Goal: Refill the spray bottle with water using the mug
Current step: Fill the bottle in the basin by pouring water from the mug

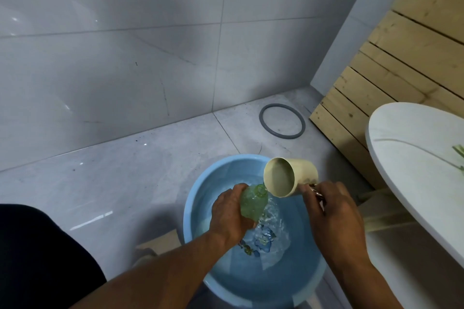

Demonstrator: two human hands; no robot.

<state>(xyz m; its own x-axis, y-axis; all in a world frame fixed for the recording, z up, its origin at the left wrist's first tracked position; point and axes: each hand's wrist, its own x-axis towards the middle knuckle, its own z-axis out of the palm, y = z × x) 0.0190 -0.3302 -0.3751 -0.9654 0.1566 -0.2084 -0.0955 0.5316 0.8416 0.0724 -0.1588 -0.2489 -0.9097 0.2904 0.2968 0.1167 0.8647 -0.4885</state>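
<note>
Left hand [229, 211] gripping green spray bottle [253, 202], right hand [331, 208] apparently gripping tilted mug [288, 177] just above its mouth

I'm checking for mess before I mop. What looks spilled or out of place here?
Water from the tilted mug partly misses the green bottle's mouth and splashes into the blue basin below. A grey ring lies loose on the floor by the wall.
</note>
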